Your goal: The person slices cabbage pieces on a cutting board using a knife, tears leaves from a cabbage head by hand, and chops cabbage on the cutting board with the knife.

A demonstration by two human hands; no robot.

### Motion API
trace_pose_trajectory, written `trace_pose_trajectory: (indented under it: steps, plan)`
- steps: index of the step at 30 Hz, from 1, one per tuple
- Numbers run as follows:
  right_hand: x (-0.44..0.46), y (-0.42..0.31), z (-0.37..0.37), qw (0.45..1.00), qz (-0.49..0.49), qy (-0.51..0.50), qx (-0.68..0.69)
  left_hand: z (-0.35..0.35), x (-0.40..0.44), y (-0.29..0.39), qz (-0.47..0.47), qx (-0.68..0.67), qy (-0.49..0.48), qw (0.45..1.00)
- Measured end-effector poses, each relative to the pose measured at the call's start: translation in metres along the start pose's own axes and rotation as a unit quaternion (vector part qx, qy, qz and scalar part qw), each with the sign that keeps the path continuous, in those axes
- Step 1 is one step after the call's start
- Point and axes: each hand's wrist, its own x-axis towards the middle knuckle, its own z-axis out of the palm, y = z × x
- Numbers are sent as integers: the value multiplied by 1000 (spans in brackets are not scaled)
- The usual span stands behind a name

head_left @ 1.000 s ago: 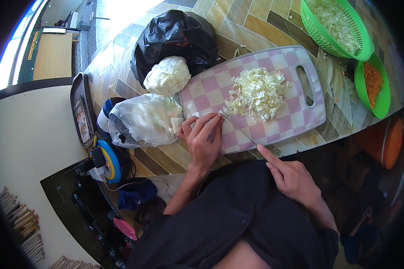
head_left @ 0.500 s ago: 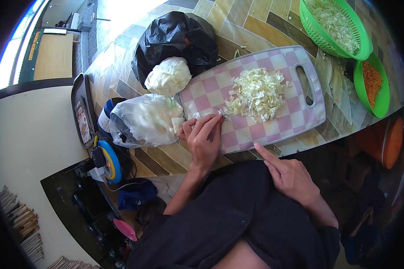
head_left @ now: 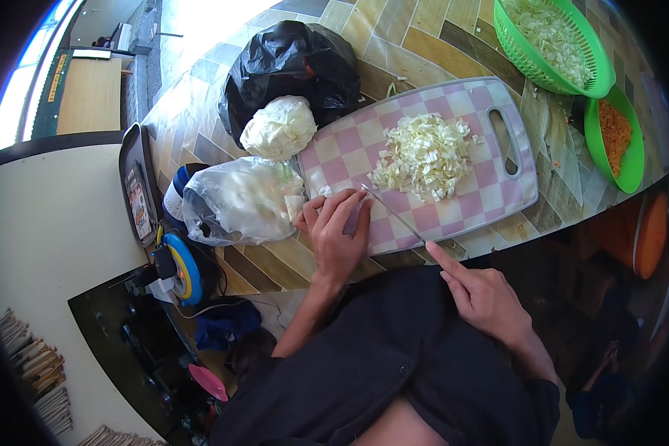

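A pink-and-white checked cutting board lies on the table, with a heap of chopped cabbage on it. My left hand is closed at the board's near left part, its bent fingertips holding down a small piece of cabbage. In my right hand is a knife, the index finger stretched along its spine. The handle is hidden within the fist. The thin blade points up and left, its tip beside my left fingertips.
Left of the board sit a clear plastic bag of cabbage, a whole cabbage and a black plastic bag. At the right are a green basket of shredded cabbage and a green bowl of shredded carrot. A dark tray stands far left.
The knife blade shows more plainly now, its tip nearer my left fingertips. My right hand has shifted slightly right and down. My left hand stays nearly in place.
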Motion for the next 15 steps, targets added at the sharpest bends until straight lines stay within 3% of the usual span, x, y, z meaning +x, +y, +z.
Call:
trace_pose_trajectory:
  steps: [15]
  plan:
    - [7,3,2,1000,-8,-6,-21,1,-3,-2,-17,-4,7,1000]
